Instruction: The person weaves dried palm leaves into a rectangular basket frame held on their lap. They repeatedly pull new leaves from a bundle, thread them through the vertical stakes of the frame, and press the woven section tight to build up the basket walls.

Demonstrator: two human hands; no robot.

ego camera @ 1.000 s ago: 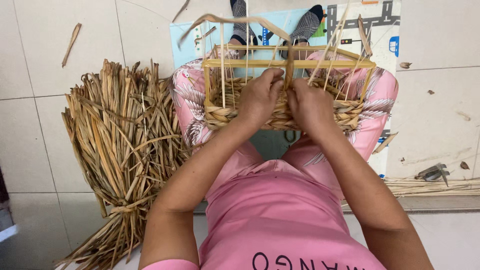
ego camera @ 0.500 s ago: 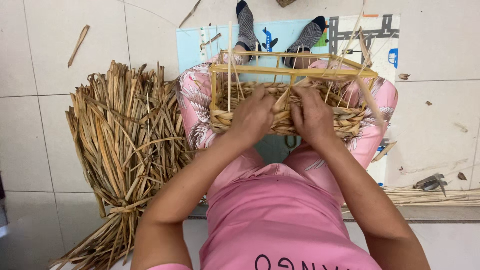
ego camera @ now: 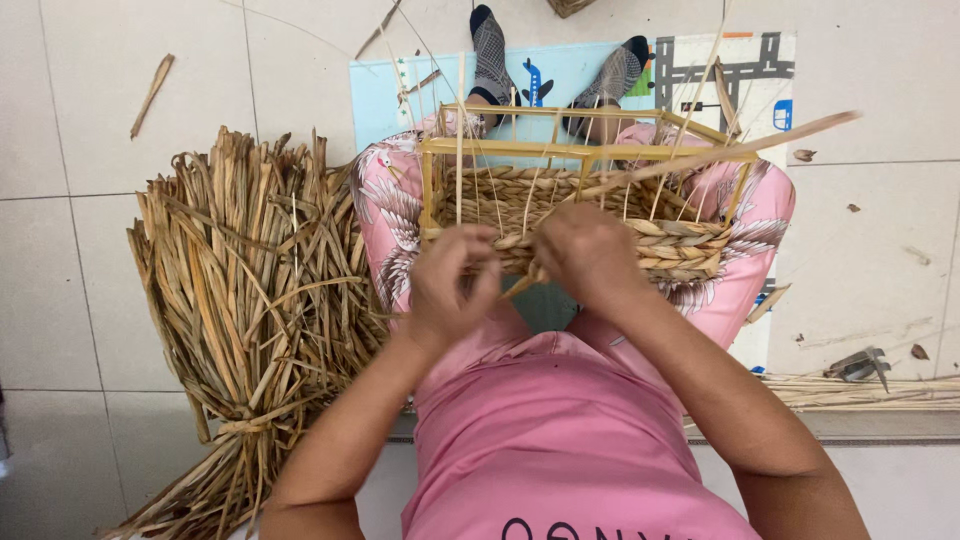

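A tied bundle of dried reeds (ego camera: pixel 240 330) lies on the floor. The left hand (ego camera: pixel 450 285) pinches a strand; the right hand (ego camera: pixel 590 255) clamps the woven wall of the half-built basket (ego camera: pixel 590 200) on the lap. Weaving mid-row; next, the loose strand needs tucking behind a stake.

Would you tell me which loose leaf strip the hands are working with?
The long strip slanting from the right hand over the basket frame; others lie bundled.

Tied bundle of dried leaves (ego camera: pixel 245 330) on tiled floor (ego camera: pixel 80 250), metal tool (ego camera: pixel 860 365) beside play mat (ego camera: pixel 740 70).
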